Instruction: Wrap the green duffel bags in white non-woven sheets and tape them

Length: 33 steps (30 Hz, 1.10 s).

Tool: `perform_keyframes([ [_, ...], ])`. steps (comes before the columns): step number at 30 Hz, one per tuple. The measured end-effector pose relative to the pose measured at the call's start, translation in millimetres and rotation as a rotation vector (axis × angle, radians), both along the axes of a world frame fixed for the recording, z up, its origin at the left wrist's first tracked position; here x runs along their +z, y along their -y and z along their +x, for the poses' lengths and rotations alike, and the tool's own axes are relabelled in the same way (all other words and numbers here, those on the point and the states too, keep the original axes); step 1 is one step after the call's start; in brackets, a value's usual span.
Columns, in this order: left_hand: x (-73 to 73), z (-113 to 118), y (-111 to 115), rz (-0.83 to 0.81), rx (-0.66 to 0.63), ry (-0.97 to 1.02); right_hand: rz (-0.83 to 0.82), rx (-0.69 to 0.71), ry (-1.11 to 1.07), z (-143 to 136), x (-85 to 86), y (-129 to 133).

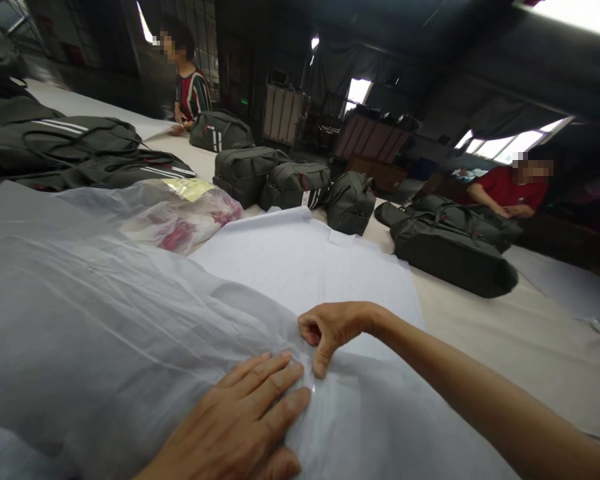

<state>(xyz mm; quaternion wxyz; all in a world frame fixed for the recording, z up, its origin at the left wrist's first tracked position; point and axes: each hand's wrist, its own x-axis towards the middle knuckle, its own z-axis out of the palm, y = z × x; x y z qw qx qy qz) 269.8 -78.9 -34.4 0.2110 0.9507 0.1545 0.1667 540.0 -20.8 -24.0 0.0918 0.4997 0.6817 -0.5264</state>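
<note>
A large sheet of thin, translucent plastic (130, 320) lies wrinkled across the near side of the table, over something dark below it on the left. My left hand (247, 410) rests flat on the plastic with its fingers stretched out. Just beyond its fingertips, my right hand (333, 330) is at the plastic with fingers curled in and thumb pointing down. Whatever its curled fingers hold, if anything, is hidden. A small shiny glint shows on the plastic between both hands. White sheets (305, 260) spread out behind them.
Clear bags with pink and white contents (180, 220) lie ahead. Dark green duffel bags (300, 183) line the table's far side, more (70, 143) pile up left, and a long one (450, 247) lies right. Two people (193, 90) work beyond, one in a red shirt (510, 190).
</note>
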Motion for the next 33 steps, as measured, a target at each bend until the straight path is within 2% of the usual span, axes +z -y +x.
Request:
perform_keyframes([
  [3, 2.1, 0.5, -0.4, -0.001, 0.008, -0.013, -0.084, -0.120, -0.164, 21.8, -28.8, 0.2],
  [5, 3.4, 1.4, -1.0, 0.008, 0.005, -0.017, 0.013, -0.233, -0.145, 34.7, -34.4, 1.5],
  [8, 4.4, 2.7, -2.1, 0.010, 0.000, -0.033, 0.199, -0.367, -0.126, 44.6, -24.9, 7.5],
  [11, 6.1, 4.1, -0.3, -0.009, 0.012, -0.066, 0.089, -0.274, -0.287, 40.4, -16.0, 18.6],
  [13, 9.4, 5.0, 3.4, -0.042, 0.023, -0.079, 0.022, -0.226, -0.242, 35.6, -13.6, 28.1],
  [14, 11.7, 5.3, 5.5, -0.058, 0.026, -0.075, 0.059, -0.248, -0.159, 34.0, -11.3, 33.5],
  [15, 14.2, 5.3, 7.3, -0.069, 0.027, -0.061, 0.145, -0.301, -0.063, 33.1, -7.3, 39.7],
  [17, 18.7, 4.7, 9.4, -0.071, 0.036, -0.024, 0.451, -0.449, 0.094, 30.8, 5.4, 56.4],
  [19, 21.2, 3.9, 9.2, -0.043, 0.040, 0.004, 0.712, -0.566, 0.142, 21.7, 18.8, 81.5],
  [21, 20.6, 4.5, 7.7, 0.005, 0.038, 0.012, 0.876, -0.568, 0.119, 0.4, 21.9, 112.0],
  [22, 18.8, 5.8, 6.7, 0.032, 0.042, 0.011, 0.923, -0.520, 0.113, -14.1, 17.0, 126.4],
  [24, 12.9, 10.5, 4.5, 0.116, 0.010, 0.002, 0.986, -0.403, 0.144, -43.6, -5.7, 147.3],
  [26, 6.0, 15.7, 1.2, 0.210, -0.046, -0.004, 1.064, -0.384, 0.216, -64.1, -36.5, 155.1],
  [28, 1.5, 16.7, -5.6, 0.272, -0.055, -0.002, 1.103, -0.408, 0.286, -71.7, -60.5, 153.6],
  [30, 1.9, 8.0, -18.6, 0.273, 0.008, -0.033, 1.080, -0.417, 0.336, -71.9, -68.3, 149.4],
  [33, 11.8, -25.1, -51.3, 0.239, 0.080, -0.141, 0.978, -0.401, 0.370, -73.8, -53.9, 147.2],
])
